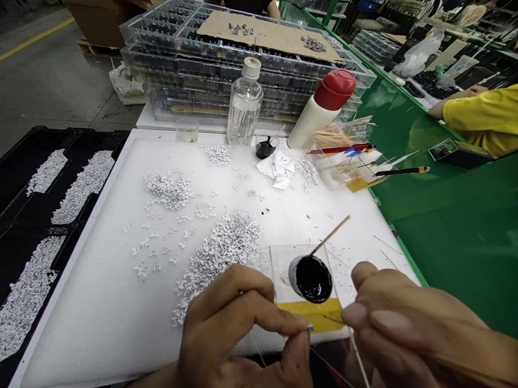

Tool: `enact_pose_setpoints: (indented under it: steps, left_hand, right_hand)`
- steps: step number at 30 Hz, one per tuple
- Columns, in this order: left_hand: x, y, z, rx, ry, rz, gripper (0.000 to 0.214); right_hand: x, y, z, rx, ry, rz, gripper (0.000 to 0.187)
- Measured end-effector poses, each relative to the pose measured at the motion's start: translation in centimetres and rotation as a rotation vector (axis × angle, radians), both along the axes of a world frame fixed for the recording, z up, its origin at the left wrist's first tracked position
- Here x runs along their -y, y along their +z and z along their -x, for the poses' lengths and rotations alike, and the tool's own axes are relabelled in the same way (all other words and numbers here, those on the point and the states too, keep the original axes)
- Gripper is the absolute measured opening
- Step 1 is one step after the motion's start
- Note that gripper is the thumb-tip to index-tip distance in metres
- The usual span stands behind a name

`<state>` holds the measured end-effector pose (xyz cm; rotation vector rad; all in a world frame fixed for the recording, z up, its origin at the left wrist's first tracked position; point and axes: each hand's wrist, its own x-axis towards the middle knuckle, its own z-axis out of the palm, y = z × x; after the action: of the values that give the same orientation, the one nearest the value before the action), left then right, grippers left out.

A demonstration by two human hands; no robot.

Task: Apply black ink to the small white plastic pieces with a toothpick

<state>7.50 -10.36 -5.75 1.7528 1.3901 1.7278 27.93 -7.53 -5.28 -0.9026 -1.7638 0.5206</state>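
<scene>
My left hand [240,330] is closed in a pinch on a tiny white piece near the front edge of the white board [108,302]. My right hand [411,338] is closed on a thin wooden stick [360,370] whose tip meets the pinched piece. Just beyond the fingers stands a small cup of black paint [312,278] on a clear plate with a yellow strip [314,316]; another wooden stick [331,235] leans in the cup. A heap of small white pieces [222,247] lies left of the cup, with more scattered around.
A clear plastic bottle [244,102], a white bottle with a red cap [323,108] and a small black paint dish [265,147] stand at the back. Stacked clear trays [171,53] lie behind. Black trays of white pieces [34,224] sit left. A person's yellow sleeve [494,115] rests on the green table.
</scene>
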Motion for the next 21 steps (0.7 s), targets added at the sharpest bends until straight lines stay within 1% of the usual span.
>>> enact_pose_setpoints:
  steps: [2, 4, 8, 11, 14, 21]
  left_hand:
    - [-0.1, -0.1, 0.1, -0.009, -0.007, -0.007, 0.022]
    - [-0.1, -0.2, 0.1, -0.015, -0.014, -0.015, 0.023]
    - [-0.1, -0.3, 0.2, -0.017, -0.022, -0.017, 0.024]
    - [0.0, -0.1, 0.3, -0.010, -0.020, -0.010, 0.024]
    - [0.0, 0.0, 0.2, -0.007, -0.018, -0.015, 0.024]
    - [0.0, -0.1, 0.1, -0.004, -0.019, -0.014, 0.023]
  right_hand:
    - [0.0, 0.3, 0.5, -0.006, -0.026, -0.006, 0.028]
    - [-0.2, 1.0, 1.3, -0.006, -0.055, -0.006, 0.031]
    - [-1.0, 2.7, 3.2, -0.040, -0.154, -0.025, 0.013]
    - [-1.5, 3.5, 4.1, -0.047, -0.166, -0.038, 0.014]
    - [-1.6, 3.8, 4.2, -0.025, -0.140, -0.039, 0.015]
    - [-1.6, 3.8, 3.6, -0.015, -0.139, -0.061, 0.014]
